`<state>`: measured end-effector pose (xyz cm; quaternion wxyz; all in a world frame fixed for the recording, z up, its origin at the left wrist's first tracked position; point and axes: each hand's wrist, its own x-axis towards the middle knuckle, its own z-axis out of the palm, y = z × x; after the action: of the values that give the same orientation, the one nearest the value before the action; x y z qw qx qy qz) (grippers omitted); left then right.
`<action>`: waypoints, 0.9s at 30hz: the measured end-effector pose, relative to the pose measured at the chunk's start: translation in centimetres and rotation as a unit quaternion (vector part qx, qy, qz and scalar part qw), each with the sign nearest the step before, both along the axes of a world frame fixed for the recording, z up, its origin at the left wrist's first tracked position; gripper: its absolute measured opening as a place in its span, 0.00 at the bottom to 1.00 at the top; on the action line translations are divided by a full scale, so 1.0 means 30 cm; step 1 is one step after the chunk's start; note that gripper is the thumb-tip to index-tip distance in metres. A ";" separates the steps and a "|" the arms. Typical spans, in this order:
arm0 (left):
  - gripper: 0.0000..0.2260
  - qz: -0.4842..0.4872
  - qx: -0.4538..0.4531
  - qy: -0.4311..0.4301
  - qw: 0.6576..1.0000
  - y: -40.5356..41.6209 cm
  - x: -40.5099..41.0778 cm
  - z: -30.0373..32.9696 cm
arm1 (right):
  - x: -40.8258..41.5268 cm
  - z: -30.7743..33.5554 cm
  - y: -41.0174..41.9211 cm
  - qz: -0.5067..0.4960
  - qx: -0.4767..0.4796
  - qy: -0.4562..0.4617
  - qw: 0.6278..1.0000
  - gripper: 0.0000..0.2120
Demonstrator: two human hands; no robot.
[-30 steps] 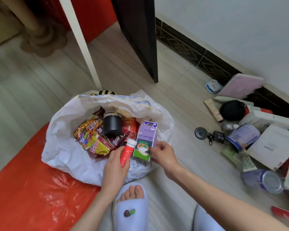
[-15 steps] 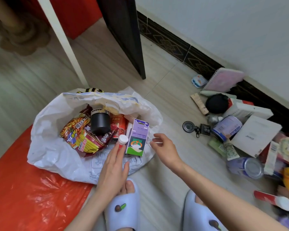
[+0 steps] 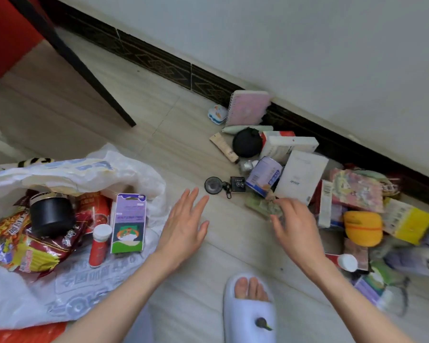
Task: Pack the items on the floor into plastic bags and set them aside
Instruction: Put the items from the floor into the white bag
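Note:
A white plastic bag point(image 3: 72, 305) lies open on the floor at the left. In it are a purple and green box point(image 3: 128, 224), a red tube with a white cap point(image 3: 99, 246), a black jar point(image 3: 51, 216) and snack packets point(image 3: 22, 248). My left hand point(image 3: 183, 226) hovers flat with straight fingers over the bare floor just right of the bag, holding nothing. My right hand point(image 3: 295, 226) is blurred, its fingers spread and bent over a green packet point(image 3: 260, 207) at the near edge of the pile of loose items by the wall.
The pile holds a white box point(image 3: 301, 177), a pink notebook point(image 3: 248, 107), a black round pouch point(image 3: 247, 142), a keychain point(image 3: 214, 185), a yellow object point(image 3: 362, 227) and another red tube point(image 3: 344, 262). An orange bag point(image 3: 22, 332) lies under the white one. My slippered foot point(image 3: 249, 310) is near; a dark furniture leg point(image 3: 72, 58) slants at the back left.
My left hand let go of the red tube, which now lies in the bag. Both hands moved right, out of the bag, and the right one reached the pile. The view swung right.

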<state>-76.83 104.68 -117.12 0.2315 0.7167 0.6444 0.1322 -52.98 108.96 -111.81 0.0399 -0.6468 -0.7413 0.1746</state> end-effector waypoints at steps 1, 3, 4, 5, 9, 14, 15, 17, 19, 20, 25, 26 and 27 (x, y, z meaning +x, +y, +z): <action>0.24 -0.015 -0.008 0.007 1.000 0.020 0.021 -0.025 | 0.048 -0.005 0.000 -0.015 -0.007 -0.010 1.000 0.16; 0.27 -0.040 -0.028 0.035 0.998 0.069 0.048 -0.077 | 0.126 -0.023 -0.006 -0.037 -0.015 -0.027 0.999 0.16; 0.30 -0.047 -0.040 0.046 0.997 0.096 0.056 -0.098 | 0.155 -0.033 -0.010 -0.043 -0.018 -0.034 0.998 0.17; 0.32 -0.048 -0.052 0.052 0.996 0.124 0.064 -0.117 | 0.175 -0.043 -0.015 -0.052 -0.026 -0.037 0.998 0.19; 0.34 -0.051 -0.093 0.071 0.992 0.221 0.093 -0.176 | 0.201 -0.085 -0.028 -0.096 -0.056 0.002 0.994 0.25; 0.34 -0.089 -0.100 0.102 0.986 0.289 0.119 -0.201 | 0.184 -0.102 -0.034 -0.152 -0.070 0.060 0.984 0.39; 0.33 -0.088 -0.090 0.109 0.986 0.294 0.121 -0.202 | 0.181 -0.106 -0.033 -0.144 -0.068 0.055 0.986 0.39; 0.28 -0.070 -0.057 0.116 0.989 0.295 0.131 -0.200 | 0.181 -0.114 -0.030 -0.127 -0.069 0.035 0.989 0.37; 0.21 -0.031 -0.048 0.110 0.992 0.281 0.154 -0.183 | 0.184 -0.114 -0.027 -0.128 -0.084 0.027 0.988 0.36; 0.19 -0.019 -0.059 0.112 0.992 0.271 0.164 -0.177 | 0.185 -0.113 -0.026 -0.129 -0.088 0.027 0.987 0.35; 0.18 0.037 -0.116 0.047 0.991 0.210 0.139 -0.143 | 0.180 -0.098 -0.051 -0.121 -0.087 0.000 0.989 0.33; 0.19 0.053 -0.119 0.013 0.991 0.201 0.125 -0.120 | 0.176 -0.086 -0.065 -0.126 -0.087 -0.006 0.988 0.32; 0.20 0.065 -0.112 -0.025 0.991 0.195 0.110 -0.089 | 0.171 -0.070 -0.082 -0.131 -0.083 -0.011 0.988 0.32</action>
<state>-73.53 110.52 -119.78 0.3172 0.6396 0.6942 0.0913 -47.84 106.51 -113.92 -0.0002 -0.7413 -0.6335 0.2216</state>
